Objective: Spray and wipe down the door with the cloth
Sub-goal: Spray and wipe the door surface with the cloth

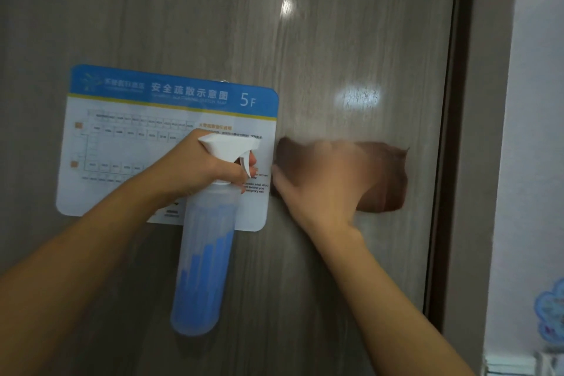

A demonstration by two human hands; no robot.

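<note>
Head view, close, facing door (335, 40)

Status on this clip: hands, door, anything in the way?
Left hand grips spray bottle, finger on trigger. Right hand presses brown cloth on door, motion-blurred. Evacuation sign just left of cloth.

On the grey wood-grain door (320, 40), the rounded blue-and-white evacuation sign (122, 146) lies left of the brown cloth (384, 177), with the translucent blue-patterned spray bottle (204, 253) before the sign's lower right part.
</note>
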